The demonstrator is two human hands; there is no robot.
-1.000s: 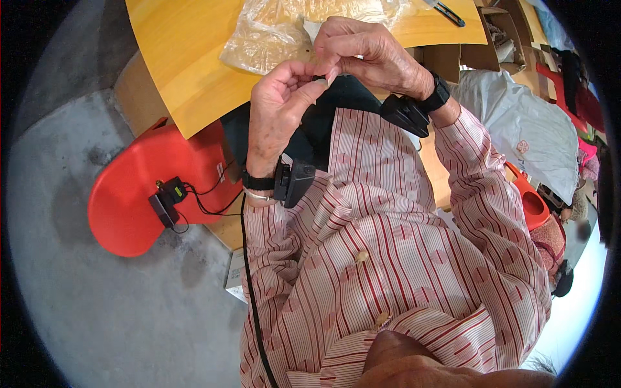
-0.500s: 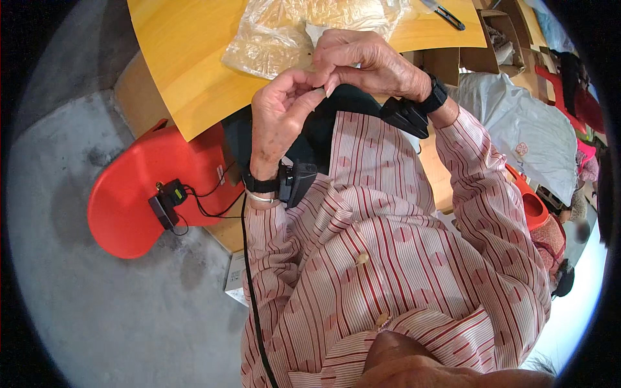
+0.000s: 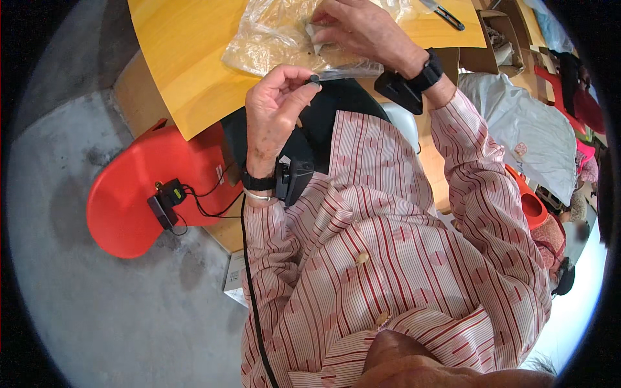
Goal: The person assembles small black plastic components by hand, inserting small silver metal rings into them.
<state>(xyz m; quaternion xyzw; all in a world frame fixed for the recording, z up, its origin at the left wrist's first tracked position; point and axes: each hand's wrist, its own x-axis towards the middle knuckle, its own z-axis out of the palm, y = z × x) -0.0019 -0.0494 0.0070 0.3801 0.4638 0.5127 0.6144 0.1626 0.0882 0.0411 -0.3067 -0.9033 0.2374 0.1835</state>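
Note:
My left hand [image 3: 275,113] is closed in a pinch. Between its thumb and index finger sits a small dark cylindrical piece [image 3: 314,79], its round end showing. Over the crumpled clear plastic bag [image 3: 265,45] reaches my right hand [image 3: 365,32], its bent fingers apart near the top edge of the picture. A small pale scrap [image 3: 317,46] lies by its fingertips, partly covered by the hand. Whether the right fingers touch the scrap or the bag cannot be made out. Each wrist wears a black strap with a dark device.
The bag lies on a yellow tabletop [image 3: 187,64]. A utility knife [image 3: 446,16] rests near its right edge. An open cardboard box [image 3: 503,39] and a white sack [image 3: 517,123] stand at right. On a red chair [image 3: 129,200] at left lie small black devices with cables.
My hands were together with fingertips meeting; now they are apart. The right hand has moved up and away over the bag, while the left stays nearly in place, showing the dark piece.

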